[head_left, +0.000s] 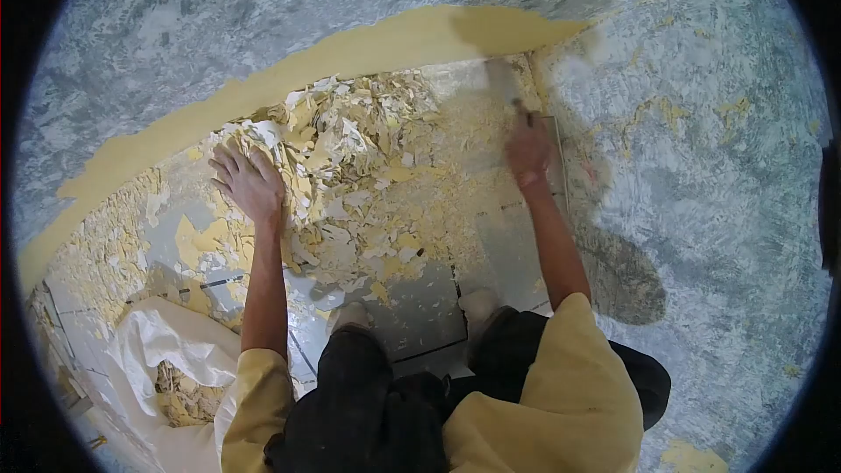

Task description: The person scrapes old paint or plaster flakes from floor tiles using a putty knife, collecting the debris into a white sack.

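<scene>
My left hand (252, 182) lies with fingers spread on the left edge of a heap of paint flakes (346, 136), yellow on one side and white on the other. My right hand (529, 151) is closed around the dark handle of a scraper (501, 79). Its blade is blurred by motion and sits low in the corner, close to the foot of the wall. Finer yellow crumbs and dust cover the floor between the heap and the scraper.
A white sack (180, 337), open at the mouth and with flakes inside, stands at the lower left. Grey scraped walls (692, 149) rise ahead and to the right, with a yellow painted strip (377, 39) along the base. Grey floor tiles (429, 320) show near my feet.
</scene>
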`<state>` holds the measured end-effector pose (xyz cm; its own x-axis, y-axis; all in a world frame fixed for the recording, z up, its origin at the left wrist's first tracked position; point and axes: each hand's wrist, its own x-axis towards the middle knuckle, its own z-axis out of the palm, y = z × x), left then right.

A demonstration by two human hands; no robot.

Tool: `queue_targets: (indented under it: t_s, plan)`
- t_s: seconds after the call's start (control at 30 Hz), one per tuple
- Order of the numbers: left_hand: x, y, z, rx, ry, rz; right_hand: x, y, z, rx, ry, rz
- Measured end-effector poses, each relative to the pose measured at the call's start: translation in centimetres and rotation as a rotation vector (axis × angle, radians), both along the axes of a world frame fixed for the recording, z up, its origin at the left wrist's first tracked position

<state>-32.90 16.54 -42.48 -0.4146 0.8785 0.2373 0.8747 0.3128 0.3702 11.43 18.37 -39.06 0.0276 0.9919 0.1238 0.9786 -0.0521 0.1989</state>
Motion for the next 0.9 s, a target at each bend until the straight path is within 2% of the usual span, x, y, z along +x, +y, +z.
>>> queue_targets:
  t_s: [0.07, 0.13, 0.23, 0.3, 0.37, 0.47, 0.57, 0.63, 0.7, 0.73, 0.8, 0.87, 0.9]
  plan:
    - [0.1, 0.3, 0.0, 0.006, -0.001, 0.001, 2.6, 0.6, -0.6, 0.072, -0.053, 0.002]
    - [0.1, 0.2, 0.0, -0.008, -0.007, 0.013, 3.2, 0.6, -0.6, -0.014, -0.112, -0.074]
    - [0.0, 0.2, -0.4, -0.002, 0.03, 0.005, 0.4, 1.2, -1.2, -0.109, -0.001, -0.161]
    - [-0.1, 0.1, -0.5, -0.011, 0.025, 0.01, -2.6, -0.2, -3.5, -0.145, -0.025, -0.089]
    - [0.2, 0.3, -0.5, -0.014, 0.016, 0.011, -9.3, -1.8, 1.3, -0.298, 0.007, -0.038]
    - [-0.1, 0.2, -0.6, -0.025, 0.014, 0.027, -10.1, -2.2, 4.3, -0.202, 0.053, -0.058]
    - [-0.3, 0.4, -1.0, -0.006, 0.005, 0.02, -2.1, 0.9, 5.9, -0.459, -0.317, -0.032]
    - [-0.2, 0.3, -0.6, -0.016, 0.006, 0.028, 6.0, 3.0, 3.9, -0.405, -0.57, 0.251]
    - [-0.1, 0.3, -0.4, 0.001, -0.029, 0.037, 12.2, 6.4, 1.3, -0.204, -0.833, 0.571]
    - [-0.1, 0.3, -0.4, 0.01, -0.024, 0.036, 12.8, 9.0, 0.8, -0.389, -0.485, 0.423]
    - [-0.2, 0.3, -0.4, 0.018, -0.012, 0.034, 10.2, 10.6, 2.1, -0.571, -0.136, 0.269]
    - [-0.2, 0.3, -0.2, 0.025, -0.021, 0.037, 0.4, 11.4, 7.2, -0.795, -0.486, 0.342]
    - [-0.1, 0.2, -0.1, 0.034, -0.028, 0.033, -1.9, 11.1, 7.1, -0.834, -0.504, 0.329]
